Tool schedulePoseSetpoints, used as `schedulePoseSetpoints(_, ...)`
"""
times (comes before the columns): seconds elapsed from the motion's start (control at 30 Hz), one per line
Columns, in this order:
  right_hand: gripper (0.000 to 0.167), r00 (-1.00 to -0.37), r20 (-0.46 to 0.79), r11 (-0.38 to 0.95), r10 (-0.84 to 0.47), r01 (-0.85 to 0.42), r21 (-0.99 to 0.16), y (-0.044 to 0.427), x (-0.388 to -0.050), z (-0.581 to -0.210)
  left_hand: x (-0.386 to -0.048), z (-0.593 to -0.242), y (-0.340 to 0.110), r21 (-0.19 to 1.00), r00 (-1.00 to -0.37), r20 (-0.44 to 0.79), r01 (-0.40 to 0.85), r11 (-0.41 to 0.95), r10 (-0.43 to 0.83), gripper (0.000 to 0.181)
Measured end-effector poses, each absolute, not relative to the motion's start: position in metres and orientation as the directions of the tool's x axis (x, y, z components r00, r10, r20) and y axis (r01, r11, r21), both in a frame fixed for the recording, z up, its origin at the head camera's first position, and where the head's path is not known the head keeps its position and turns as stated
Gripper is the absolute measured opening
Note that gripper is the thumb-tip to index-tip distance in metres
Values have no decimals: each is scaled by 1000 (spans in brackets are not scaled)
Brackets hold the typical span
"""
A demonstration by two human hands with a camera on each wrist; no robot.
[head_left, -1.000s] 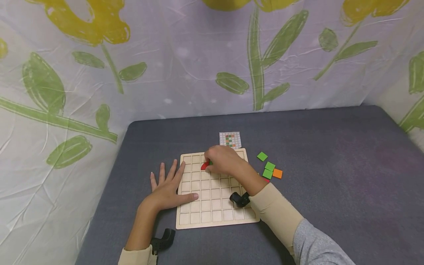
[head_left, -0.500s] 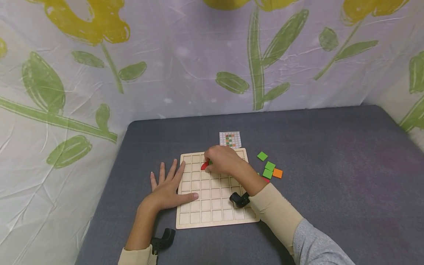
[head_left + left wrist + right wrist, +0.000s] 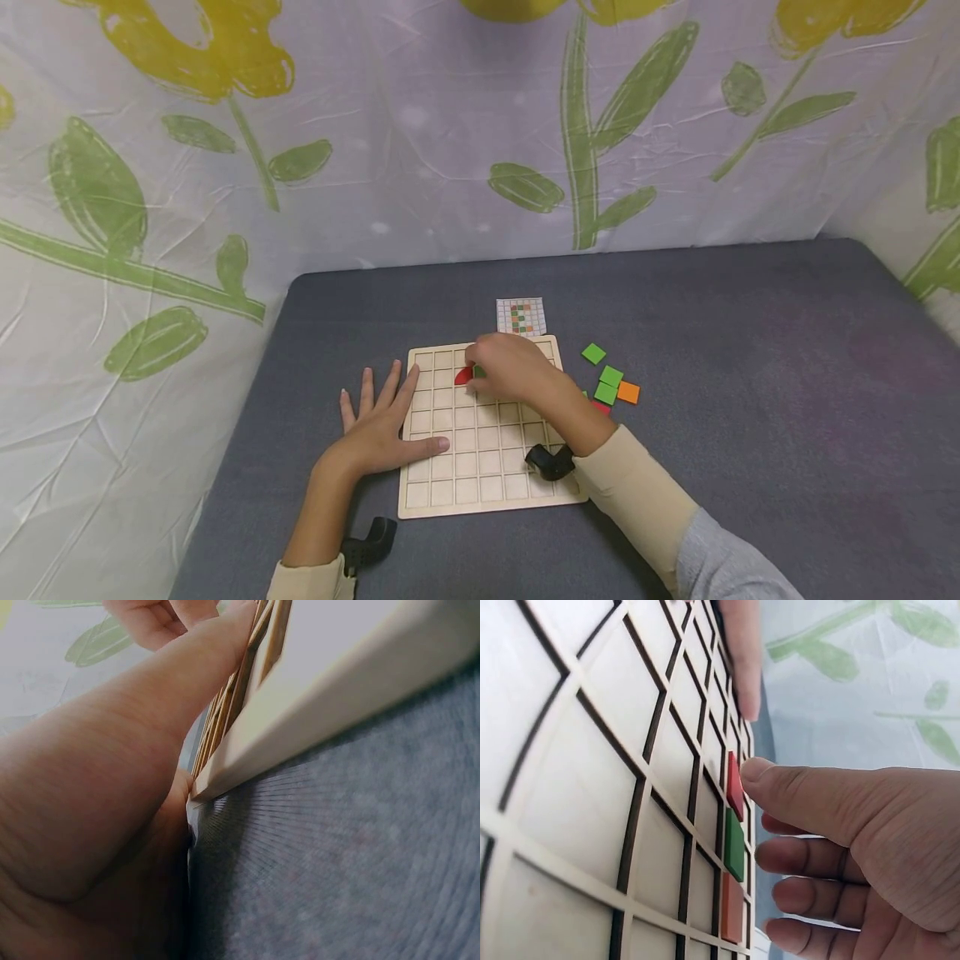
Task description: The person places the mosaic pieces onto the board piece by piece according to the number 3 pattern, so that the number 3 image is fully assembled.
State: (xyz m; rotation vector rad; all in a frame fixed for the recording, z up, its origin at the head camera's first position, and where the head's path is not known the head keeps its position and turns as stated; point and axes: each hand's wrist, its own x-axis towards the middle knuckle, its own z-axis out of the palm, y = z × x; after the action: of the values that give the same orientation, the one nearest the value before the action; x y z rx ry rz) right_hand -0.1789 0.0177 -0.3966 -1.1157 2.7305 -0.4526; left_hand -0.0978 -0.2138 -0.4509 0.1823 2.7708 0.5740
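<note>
A pale wooden board (image 3: 480, 493) divided by a raised grid is covered in part by both hands. The right hand (image 3: 513, 367) is held over its far side, with the other fingers loosely bent behind the thumb. At that thumb's tip a flat red piece with a curved edge (image 3: 734, 786) is seen on the board; whether it is pinched or merely touched cannot be told. Next to it, under the right hand, a flat green tile (image 3: 734, 847) and a flat orange tile (image 3: 732, 909) are lined up in the same row.

The left hand (image 3: 378, 442) is spread wide at the board's left edge, its thumb laid across the grid and nothing held.

Just beyond the right hand's knuckles, a small white card printed with a coloured grid (image 3: 532, 313) is placed. To the right of the right hand, three loose green square tiles (image 3: 606, 393) and a loose orange square tile (image 3: 628, 392) are scattered on the dark grey tablecloth (image 3: 735, 392); near its forearm, a loose red piece (image 3: 602, 407) is partly hidden.
</note>
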Motion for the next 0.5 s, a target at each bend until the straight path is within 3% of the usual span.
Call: schedulePoseSetpoints(0.5, 11, -727, 34, 662, -686, -642, -387, 49, -164, -393, -96, -440, -210, 420, -945, -268, 63, 905, 190, 119)
